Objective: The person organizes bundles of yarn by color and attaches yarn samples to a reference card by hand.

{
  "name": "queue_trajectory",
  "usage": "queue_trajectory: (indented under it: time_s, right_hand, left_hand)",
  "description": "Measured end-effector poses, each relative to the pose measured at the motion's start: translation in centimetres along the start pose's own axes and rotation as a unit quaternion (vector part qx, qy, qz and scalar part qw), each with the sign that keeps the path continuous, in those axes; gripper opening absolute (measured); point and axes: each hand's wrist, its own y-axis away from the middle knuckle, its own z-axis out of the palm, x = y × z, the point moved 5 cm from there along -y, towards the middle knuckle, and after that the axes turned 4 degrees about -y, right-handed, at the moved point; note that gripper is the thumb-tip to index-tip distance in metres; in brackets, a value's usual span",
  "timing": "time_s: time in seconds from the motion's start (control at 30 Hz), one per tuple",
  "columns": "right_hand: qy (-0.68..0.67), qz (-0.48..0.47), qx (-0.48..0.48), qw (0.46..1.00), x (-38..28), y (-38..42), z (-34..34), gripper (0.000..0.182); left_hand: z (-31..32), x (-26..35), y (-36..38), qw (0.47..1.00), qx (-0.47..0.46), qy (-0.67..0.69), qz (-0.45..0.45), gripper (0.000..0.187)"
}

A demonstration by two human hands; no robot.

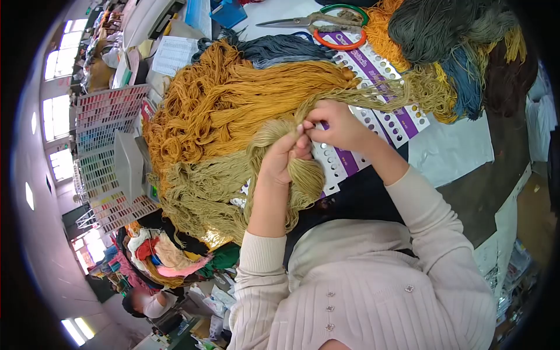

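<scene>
Gripping a bundle of olive yarn point(294, 175) in both hands over the punched shade card point(373, 111).

The left hand point(280, 160) is closed around the bundle's folded head, and the right hand point(338, 128) is pinched on strands at its top; exactly which strands is hard to tell. Left of the card, a heap of mustard yarn point(233, 99) is spread. Beyond the card's far end, scissors point(318, 23) are laid, and dark skeins point(455, 35) are piled to its right.
</scene>
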Motion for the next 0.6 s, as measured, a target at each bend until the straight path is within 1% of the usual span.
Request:
queue_trajectory:
  time_s: [0.1,0.13,0.23,0.27,0.3,0.37,0.4,0.43,0.5,0.53,0.57,0.6]
  right_hand:
    - [0.042,-0.011,0.025,0.999,0.5,0.1,0.5,0.005]
    - [-0.139,0.072,0.02,0.987,1.4,0.2,0.8,0.006]
    - [-0.3,0.102,0.032,0.948,2.6,-0.1,0.5,0.006]
    - [-0.266,0.14,-0.001,0.954,2.9,0.0,0.3,0.009]
    - [-0.228,0.13,-0.011,0.965,2.7,0.0,0.1,0.009]
    - [-0.148,0.111,-0.035,0.982,2.3,0.1,0.1,0.009]
    - [-0.106,0.078,-0.043,0.99,1.3,-0.1,0.1,0.007]
    - [-0.036,0.055,-0.027,0.997,1.0,0.0,0.3,0.008]
    - [0.101,0.005,0.009,0.995,0.4,-0.1,0.8,0.01]
    - [0.113,0.03,-0.016,0.993,0.5,0.0,0.9,0.012]
    - [0.105,0.011,-0.009,0.994,0.7,-0.1,1.1,0.01]
    - [0.099,-0.007,-0.001,0.995,1.2,-0.1,1.3,0.01]
  left_hand:
    - [-0.4,0.3,0.5,0.991,0.116,-0.069,0.024,0.013]
    - [-0.3,1.0,0.9,0.979,0.173,-0.094,0.046,0.013]
    - [-0.9,3.3,3.7,0.965,0.234,-0.041,0.114,0.016]
    - [-1.5,4.5,5.2,0.95,0.276,-0.002,0.145,0.016]
    - [-2.3,5.9,7.0,0.932,0.316,0.038,0.175,0.015]
    - [-4.5,9.5,12.2,0.859,0.407,-0.017,0.309,0.013]
    - [-6.7,11.6,14.4,0.895,0.306,0.019,0.325,0.01]
    - [-8.3,13.2,16.0,0.917,0.201,0.054,0.339,0.007]
    - [-9.7,14.5,18.5,0.843,0.364,0.004,0.395,0.007]
    - [-10.2,14.9,19.7,0.794,0.441,-0.02,0.418,0.007]
    - [-8.0,14.5,19.1,0.748,0.484,-0.11,0.44,0.007]
    - [-3.6,12.7,16.9,0.695,0.519,-0.199,0.455,0.008]
